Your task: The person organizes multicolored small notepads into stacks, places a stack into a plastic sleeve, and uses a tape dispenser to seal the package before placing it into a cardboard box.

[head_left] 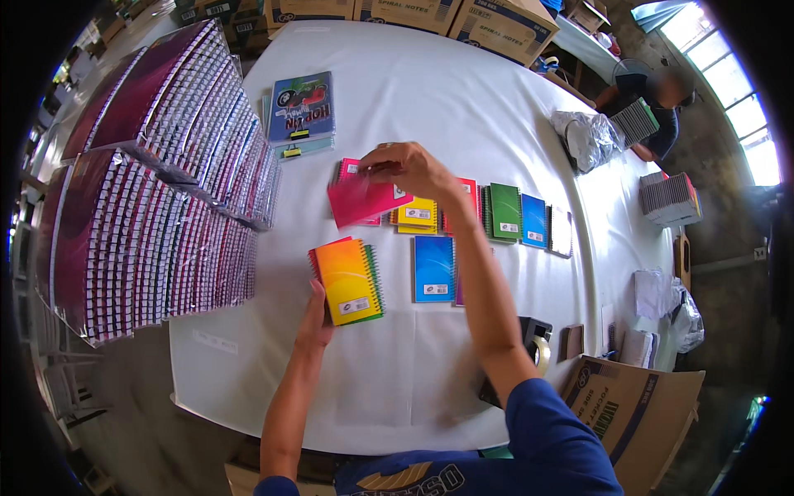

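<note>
My left hand (pixel 313 321) grips a small bundle of spiral notebooks (pixel 346 277) by its lower left side. A yellow-orange cover lies on top, with red and green edges fanned out beneath. My right hand (pixel 411 169) pinches a pink notebook (pixel 360 203) by its upper edge, tilted over a pink pile (pixel 350 166). To the right runs a row of small spiral notebooks: yellow (pixel 418 212), red (pixel 471 192), green (pixel 504 211), blue (pixel 534 221) and white (pixel 561 231). Nearer me sits a blue notebook (pixel 434 269), with a purple one partly hidden by my right forearm.
Tall stacks of wrapped spiral notebooks (pixel 149 240) line the left side. Larger notebooks with binder clips (pixel 302 107) lie at the back left. A tape dispenser (pixel 536 347) and an open carton (pixel 633 413) are at the right. Another person (pixel 653 103) holds notebooks at the far right.
</note>
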Motion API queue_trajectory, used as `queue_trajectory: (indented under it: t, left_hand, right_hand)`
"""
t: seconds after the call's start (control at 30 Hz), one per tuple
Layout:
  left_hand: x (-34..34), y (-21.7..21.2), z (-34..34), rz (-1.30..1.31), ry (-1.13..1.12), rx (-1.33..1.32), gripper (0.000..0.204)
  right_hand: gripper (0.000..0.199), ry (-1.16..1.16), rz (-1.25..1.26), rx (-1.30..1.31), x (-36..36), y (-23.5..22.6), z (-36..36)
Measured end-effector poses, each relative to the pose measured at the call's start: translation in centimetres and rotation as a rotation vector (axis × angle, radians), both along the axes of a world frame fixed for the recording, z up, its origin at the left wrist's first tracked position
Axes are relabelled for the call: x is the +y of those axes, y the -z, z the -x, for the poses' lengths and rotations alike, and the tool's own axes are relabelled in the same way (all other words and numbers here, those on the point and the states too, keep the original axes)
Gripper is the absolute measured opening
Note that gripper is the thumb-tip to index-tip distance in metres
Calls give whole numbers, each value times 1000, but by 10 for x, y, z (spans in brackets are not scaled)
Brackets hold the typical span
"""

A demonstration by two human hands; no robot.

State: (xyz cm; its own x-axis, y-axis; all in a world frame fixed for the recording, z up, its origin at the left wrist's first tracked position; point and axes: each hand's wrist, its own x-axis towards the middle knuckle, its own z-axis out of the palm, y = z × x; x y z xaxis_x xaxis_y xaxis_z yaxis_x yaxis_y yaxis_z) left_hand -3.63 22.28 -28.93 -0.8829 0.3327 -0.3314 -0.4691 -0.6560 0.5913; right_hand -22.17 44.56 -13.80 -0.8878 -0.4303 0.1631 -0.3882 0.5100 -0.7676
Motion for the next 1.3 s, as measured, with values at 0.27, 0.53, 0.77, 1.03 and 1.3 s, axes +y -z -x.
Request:
queue_trajectory:
  t: [0.27,0.53,0.77,1.03,1.3]
  left_hand:
    - [68,-23,5,-223,87,-86,82]
    - [70,-16,-20,-200,116,31,80]
    - [97,-29,1,-141,141,-131,64]
    - [123,-5,13,-73,123,-71,77]
    - [136,-25,21,-200,249,56,86]
  right_hand:
    - [24,-904,-661,-252,-54,-23,-66]
    - [25,-512,-37,-1,7,4,-86]
    - [66,1005,-816,-254,227,96,-61]
    - [34,1087,-72,-266,267,111,-74]
    - [37,568,-58,-95,100,75,-158]
